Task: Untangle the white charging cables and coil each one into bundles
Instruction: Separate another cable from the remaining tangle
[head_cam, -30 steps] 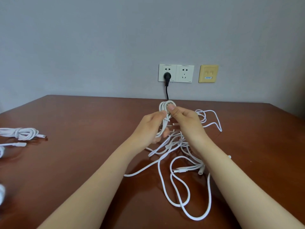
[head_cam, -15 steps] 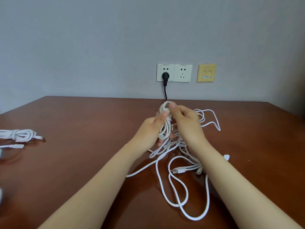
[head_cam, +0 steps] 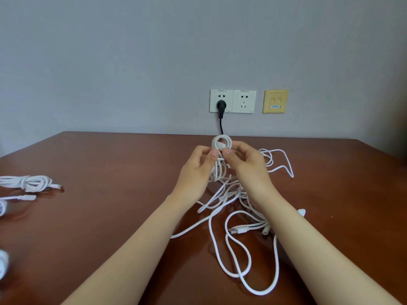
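Two hands meet above the far middle of the brown wooden table (head_cam: 110, 216). Your left hand (head_cam: 198, 170) and your right hand (head_cam: 246, 166) both pinch the small coil of white charging cable (head_cam: 221, 143), with the thumbs side by side on its front and the fingers curled behind it. The coil is held upright off the table. Its round top shows above your thumbs, and its long strands hang down between your palms.

Below and just behind your wrists lies the loose tangle of white cables (head_cam: 231, 194), spread on the table. Wide loops run toward you between your forearms, and another loop reaches out to the right. A white USB plug (head_cam: 239, 230) lies in that tangle, close to your right forearm.

Well apart, at the left edge of the table, rests a finished white cable bundle (head_cam: 28, 182), with a loose white connector end (head_cam: 24, 197) just in front of it. Parts of two more white bundles (head_cam: 3, 263) are cut off by the picture's edge.

On the grey wall beyond the table you have a white double wall socket (head_cam: 244, 104) with a black plug (head_cam: 221, 105) in its left half. Beside the socket on the right is a yellow wall plate (head_cam: 275, 101)
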`<action>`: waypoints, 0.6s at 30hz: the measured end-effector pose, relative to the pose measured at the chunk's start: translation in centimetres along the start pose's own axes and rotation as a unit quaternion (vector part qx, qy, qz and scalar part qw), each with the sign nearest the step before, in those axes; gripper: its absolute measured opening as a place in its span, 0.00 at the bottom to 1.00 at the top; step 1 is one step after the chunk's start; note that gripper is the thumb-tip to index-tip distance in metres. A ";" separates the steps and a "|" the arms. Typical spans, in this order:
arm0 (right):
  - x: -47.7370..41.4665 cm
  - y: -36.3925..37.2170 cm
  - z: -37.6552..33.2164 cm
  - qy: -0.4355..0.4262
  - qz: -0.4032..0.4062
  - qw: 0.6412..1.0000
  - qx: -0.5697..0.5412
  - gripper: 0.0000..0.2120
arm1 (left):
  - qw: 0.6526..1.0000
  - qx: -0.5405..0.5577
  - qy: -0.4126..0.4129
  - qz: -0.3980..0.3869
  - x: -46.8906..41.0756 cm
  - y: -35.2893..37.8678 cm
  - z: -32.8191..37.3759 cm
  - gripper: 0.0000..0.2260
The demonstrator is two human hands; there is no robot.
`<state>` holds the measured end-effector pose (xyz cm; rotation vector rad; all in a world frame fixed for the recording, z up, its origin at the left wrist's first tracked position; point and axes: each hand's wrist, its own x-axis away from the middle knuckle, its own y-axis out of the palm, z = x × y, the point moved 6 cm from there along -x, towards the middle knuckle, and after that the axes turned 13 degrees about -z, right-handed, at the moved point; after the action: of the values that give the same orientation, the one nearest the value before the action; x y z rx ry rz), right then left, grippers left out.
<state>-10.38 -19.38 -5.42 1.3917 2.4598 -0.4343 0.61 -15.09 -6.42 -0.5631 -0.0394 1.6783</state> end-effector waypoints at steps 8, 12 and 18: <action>0.4 0.2 -0.8 -0.016 0.012 1.000 -0.002 0.06 | 0.997 0.049 0.034 0.040 0.0 -1.0 0.5 0.07; 0.5 0.3 -1.2 -0.025 0.008 0.999 0.030 0.09 | 0.983 0.182 -0.005 0.019 -0.1 -0.3 0.3 0.07; 0.7 0.5 -1.4 -0.005 -0.066 0.998 -0.013 0.18 | 0.919 0.393 0.002 -0.011 -0.1 -0.1 0.6 0.10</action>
<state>-10.44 -18.01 -4.43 1.2177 2.5501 -0.4335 0.49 -14.94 -5.78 0.0470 0.6072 1.5089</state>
